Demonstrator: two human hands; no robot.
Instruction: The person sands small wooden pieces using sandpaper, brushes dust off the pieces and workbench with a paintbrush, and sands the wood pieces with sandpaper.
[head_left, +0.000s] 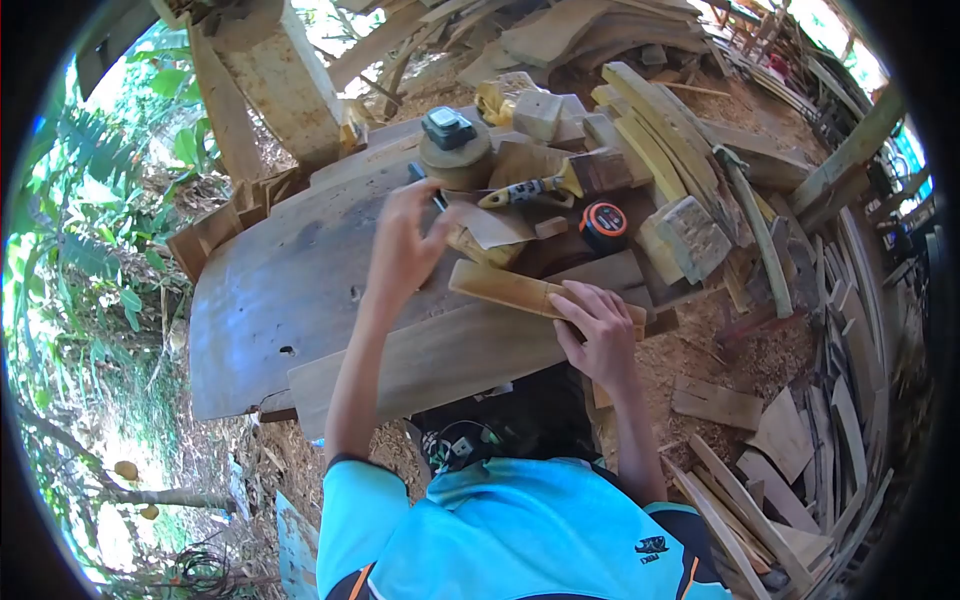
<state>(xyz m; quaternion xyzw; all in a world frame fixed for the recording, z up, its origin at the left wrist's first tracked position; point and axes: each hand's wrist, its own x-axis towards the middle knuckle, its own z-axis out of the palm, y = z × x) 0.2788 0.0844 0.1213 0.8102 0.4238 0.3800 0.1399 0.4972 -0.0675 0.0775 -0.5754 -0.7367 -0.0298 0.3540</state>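
My right hand [598, 335] grips a narrow light-brown piece of wood [505, 288] near its right end, fingers over the top and thumb at the near edge. A thin dark line crosses the wood close to the fingers. My left hand [403, 240], blurred by motion, is raised over the bench with thumb and fingers apart. Close to its fingertips is a slim blue and dark pen-like object [440, 202], partly covered by the fingers. A brush [530, 190] with a light handle and an orange-black tape measure [604, 226] lie beyond the piece of wood.
The wooden bench [270, 290] carries a loose board [430, 355] along its near side. A dark boxy device [448, 127] sits on a round wooden block [455, 160]. Wood blocks [690, 240] and long strips [660, 130] crowd the right; scrap wood [790, 450] lies on the ground.
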